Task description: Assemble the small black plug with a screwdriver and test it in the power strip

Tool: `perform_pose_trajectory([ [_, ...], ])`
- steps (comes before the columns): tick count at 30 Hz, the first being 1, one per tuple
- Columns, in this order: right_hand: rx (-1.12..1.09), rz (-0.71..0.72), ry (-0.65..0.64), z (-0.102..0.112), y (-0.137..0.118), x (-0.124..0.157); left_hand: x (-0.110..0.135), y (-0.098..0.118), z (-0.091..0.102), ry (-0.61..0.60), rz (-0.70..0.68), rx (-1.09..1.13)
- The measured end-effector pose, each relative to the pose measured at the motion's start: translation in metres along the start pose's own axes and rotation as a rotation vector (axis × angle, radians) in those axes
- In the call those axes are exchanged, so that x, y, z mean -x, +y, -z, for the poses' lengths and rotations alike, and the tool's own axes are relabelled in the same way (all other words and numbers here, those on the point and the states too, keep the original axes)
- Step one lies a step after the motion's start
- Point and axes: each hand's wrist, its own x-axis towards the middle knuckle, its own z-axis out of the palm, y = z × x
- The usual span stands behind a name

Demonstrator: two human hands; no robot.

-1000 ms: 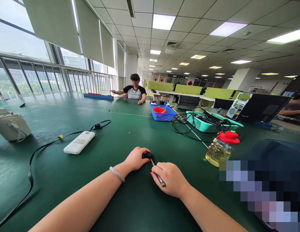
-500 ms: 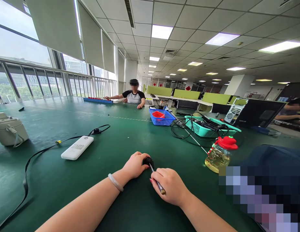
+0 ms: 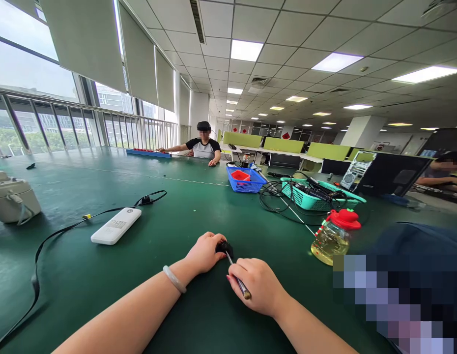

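My left hand (image 3: 204, 253) is closed around a small black object (image 3: 224, 245) and pins it to the green table (image 3: 103, 275). A pale bangle sits on that wrist. My right hand (image 3: 258, 285) grips a thin metal tool (image 3: 236, 278) like a pen. Its tip touches the black object, and its brass-coloured end sticks out towards me. Both hands rest on the table near the front edge, close together.
A white power strip (image 3: 116, 225) with a black cable lies to the left. A beige appliance (image 3: 12, 199) stands far left. A red-capped bottle of yellow liquid (image 3: 333, 234), a teal basket (image 3: 317, 191) of cables and a blue basket (image 3: 246, 179) stand right. Another person (image 3: 203, 143) sits across the table.
The camera view has shifted slightly, so the hands sit a little lower in the picture. Both hands keep the same grip on the black object and the tool.
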Motion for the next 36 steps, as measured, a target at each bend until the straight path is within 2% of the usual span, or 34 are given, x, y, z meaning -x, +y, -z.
perform_pose_trajectory([
  [22,-0.001,-0.016,-0.139,-0.0009,-0.0011,0.0014,0.0005,-0.0012,0.0001,-0.007,-0.003,-0.004],
  [36,-0.033,-0.023,-0.155,0.0024,-0.0033,0.0002,-0.0007,-0.0041,-0.0028,-0.004,-0.019,-0.003],
])
